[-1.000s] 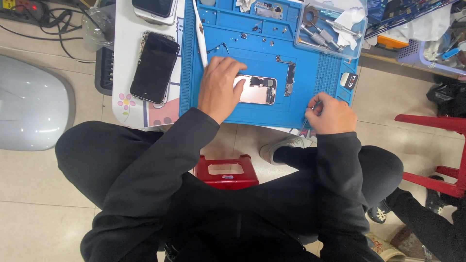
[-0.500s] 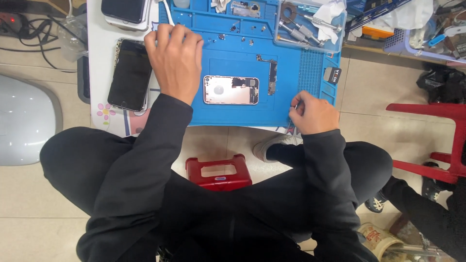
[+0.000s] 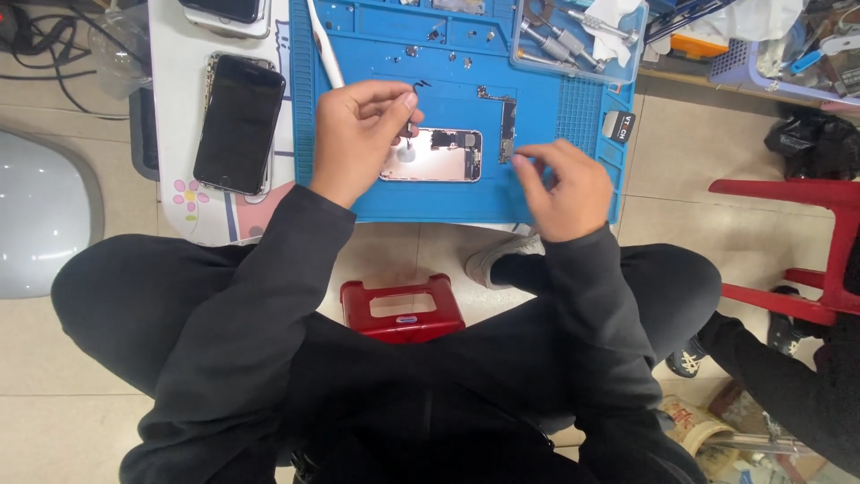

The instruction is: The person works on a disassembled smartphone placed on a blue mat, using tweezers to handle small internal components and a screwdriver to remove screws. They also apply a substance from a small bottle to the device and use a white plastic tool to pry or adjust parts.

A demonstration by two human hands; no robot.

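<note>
An opened phone housing [image 3: 443, 157] lies flat on the blue work mat [image 3: 555, 116]. My left hand [image 3: 358, 134] hovers over the housing's left end, with thumb and forefinger pinched on a thin dark piece [image 3: 410, 125] that hangs down to the housing. My right hand [image 3: 560, 188] is just right of the housing, above the mat's front edge, fingers apart and holding nothing I can see. A narrow circuit board [image 3: 508, 112] rests on the mat beside the housing's top right corner.
A black phone [image 3: 240, 121] lies on the white table, left of the mat. A white pen-like tool [image 3: 324, 45] rests on the mat's left side. At the back right is a tool tray [image 3: 573, 36]. Below are a red stool [image 3: 401, 309], a red chair [image 3: 806, 251] and another person's leg [image 3: 770, 376].
My left hand came back from the mat's far left corner to the opened housing, now pinching a thin piece. My right hand rose from the mat's front right edge toward the housing and opened.
</note>
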